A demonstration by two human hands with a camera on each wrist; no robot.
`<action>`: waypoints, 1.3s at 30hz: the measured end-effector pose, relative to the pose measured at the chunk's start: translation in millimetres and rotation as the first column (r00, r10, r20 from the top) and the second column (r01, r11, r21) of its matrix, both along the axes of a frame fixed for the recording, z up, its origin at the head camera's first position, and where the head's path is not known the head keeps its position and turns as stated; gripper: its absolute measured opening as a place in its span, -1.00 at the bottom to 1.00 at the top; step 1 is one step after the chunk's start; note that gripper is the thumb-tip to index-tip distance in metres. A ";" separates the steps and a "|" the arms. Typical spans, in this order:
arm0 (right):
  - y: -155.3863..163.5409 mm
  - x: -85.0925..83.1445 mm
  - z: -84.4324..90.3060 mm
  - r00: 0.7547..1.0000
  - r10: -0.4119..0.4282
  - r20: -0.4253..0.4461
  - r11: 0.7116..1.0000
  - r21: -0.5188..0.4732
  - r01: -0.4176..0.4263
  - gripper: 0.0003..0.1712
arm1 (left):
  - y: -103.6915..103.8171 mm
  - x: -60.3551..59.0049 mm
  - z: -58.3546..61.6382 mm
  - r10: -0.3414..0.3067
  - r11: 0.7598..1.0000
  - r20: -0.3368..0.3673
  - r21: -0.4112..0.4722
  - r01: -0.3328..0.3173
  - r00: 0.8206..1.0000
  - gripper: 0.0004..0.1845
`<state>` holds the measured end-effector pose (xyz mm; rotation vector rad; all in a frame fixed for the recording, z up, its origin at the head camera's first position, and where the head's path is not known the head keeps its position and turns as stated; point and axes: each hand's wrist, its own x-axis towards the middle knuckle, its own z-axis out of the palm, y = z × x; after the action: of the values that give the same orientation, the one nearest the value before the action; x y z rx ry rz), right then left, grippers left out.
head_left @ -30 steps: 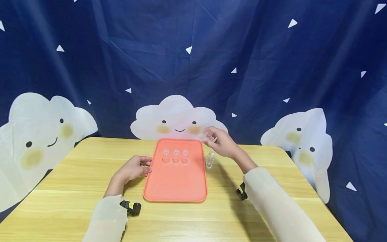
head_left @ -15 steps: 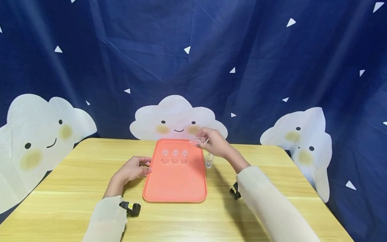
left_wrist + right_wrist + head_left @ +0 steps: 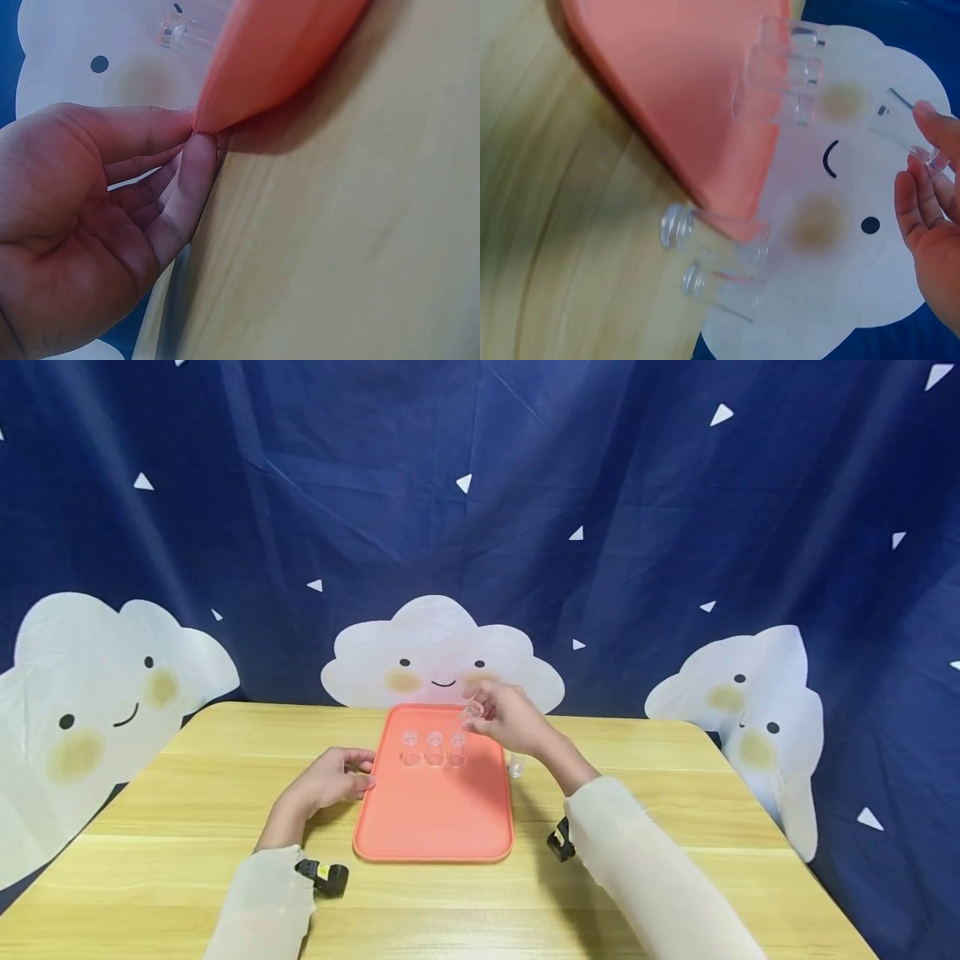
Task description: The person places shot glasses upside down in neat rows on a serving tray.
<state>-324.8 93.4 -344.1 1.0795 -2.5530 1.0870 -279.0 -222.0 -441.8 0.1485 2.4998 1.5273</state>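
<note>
In the head view my right hand (image 3: 506,717) holds a clear shot glass (image 3: 474,710) above the far right part of the orange tray (image 3: 435,818). The right wrist view shows this glass tilted, its thick base by the fingers and its mouth toward the tray side. Three similar glasses (image 3: 434,750) stand mouth down in a row on the tray. At the tray's left edge, my left hand (image 3: 330,777) pinches the rim between thumb and fingers, plainest in the left wrist view.
Two more clear glasses (image 3: 720,232) stand upright on the wooden table (image 3: 622,877), just right of the tray; in the head view the right hand partly covers them. A dark blue curtain (image 3: 375,510) with cloud faces hangs behind the table's far edge.
My right hand has moved left, from beside the tray to over it, turning the held glass from sideways to mouth downward. The left hand stays at the tray rim.
</note>
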 end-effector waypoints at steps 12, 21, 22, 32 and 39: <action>-25.7 6.6 -11.2 1.000 -0.012 0.027 1.000 0.025 0.012 -0.66 | 0.1 0.3 1.1 -0.001 1.000 -0.003 0.006 0.001 1.000 -0.46; -44.9 12.4 -21.7 0.999 0.008 0.053 0.999 0.045 -0.011 -0.64 | -2.3 -2.8 -2.4 -0.001 1.000 -0.005 0.013 0.001 1.000 -0.46; -46.8 12.8 -22.9 0.998 0.005 0.057 0.999 0.053 -0.008 -0.64 | -2.3 -2.9 -2.4 -0.001 1.000 -0.005 0.015 0.001 1.000 -0.46; -62.1 16.2 -36.1 0.996 0.002 0.091 0.994 0.111 -0.012 -0.67 | -0.8 -0.7 1.0 -0.013 1.000 -0.011 0.003 0.013 1.000 -0.46; -70.9 15.6 -43.8 0.997 0.024 0.070 0.989 0.142 -0.034 -0.70 | -2.6 -2.1 -0.5 -0.025 1.000 -0.019 0.017 0.025 1.000 -0.44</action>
<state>-309.2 22.5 -387.9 1.1344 -2.7135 0.9755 -281.1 -224.6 -442.4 0.1972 2.4901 1.5454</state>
